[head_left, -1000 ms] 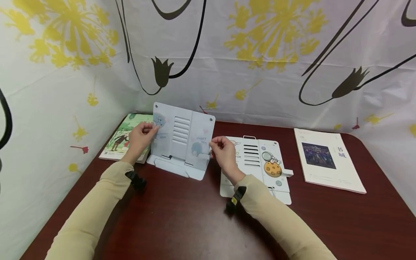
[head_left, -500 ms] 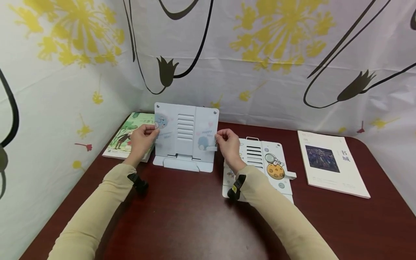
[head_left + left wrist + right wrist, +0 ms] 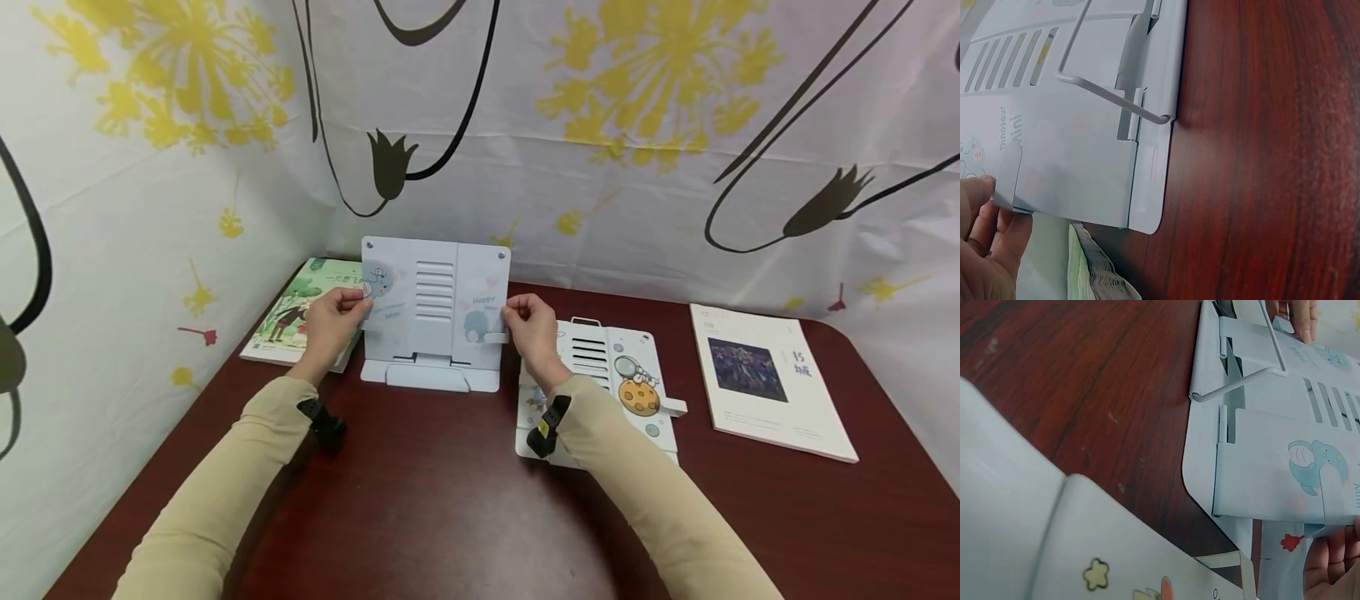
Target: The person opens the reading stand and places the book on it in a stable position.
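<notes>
A pale blue-white book stand (image 3: 401,333) with cartoon prints and slots stands upright at the back left of the table. My left hand (image 3: 326,327) pinches its left edge by a side clip, thumb in front. At the opposite edge, my right hand (image 3: 534,333) pinches the stand by the other clip (image 3: 1334,494). The stand's base ledge (image 3: 427,377) rests on the table. A bent wire bar (image 3: 1110,97) juts out in front of the panel in the left wrist view. Beneath my right forearm lies a second white stand (image 3: 637,375) with an astronaut print, flat and partly hidden.
A green illustrated book (image 3: 288,312) lies at the left, partly behind my left hand. At the right is a white book (image 3: 772,417) with a dark picture. Patterned cloth (image 3: 615,217) hangs behind and left of the dark red table (image 3: 450,492).
The stand held in both hands has turned from a slant to face me squarely, its right side shifting back. My hands moved with it, keeping their grip. The view also shifted slightly.
</notes>
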Demonstrator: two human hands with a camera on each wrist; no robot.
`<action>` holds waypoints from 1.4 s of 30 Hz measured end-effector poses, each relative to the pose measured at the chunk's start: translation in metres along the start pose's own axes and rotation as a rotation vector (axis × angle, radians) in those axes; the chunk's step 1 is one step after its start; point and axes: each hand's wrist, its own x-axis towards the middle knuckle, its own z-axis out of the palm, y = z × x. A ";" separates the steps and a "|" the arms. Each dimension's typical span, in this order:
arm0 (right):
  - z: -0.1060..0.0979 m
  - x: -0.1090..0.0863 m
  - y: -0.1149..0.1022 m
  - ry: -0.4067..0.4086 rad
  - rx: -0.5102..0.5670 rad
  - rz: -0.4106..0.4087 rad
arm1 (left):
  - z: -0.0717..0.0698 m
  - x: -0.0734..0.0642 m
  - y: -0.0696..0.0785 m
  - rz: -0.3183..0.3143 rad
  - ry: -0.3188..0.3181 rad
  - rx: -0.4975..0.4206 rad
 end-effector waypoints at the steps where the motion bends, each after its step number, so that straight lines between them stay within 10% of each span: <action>1: 0.000 0.000 0.000 -0.006 0.004 0.004 | 0.000 0.000 0.000 -0.004 0.000 0.003; 42: -0.002 -0.007 0.000 -0.033 0.002 0.022 | 0.001 0.002 0.001 -0.033 -0.031 0.009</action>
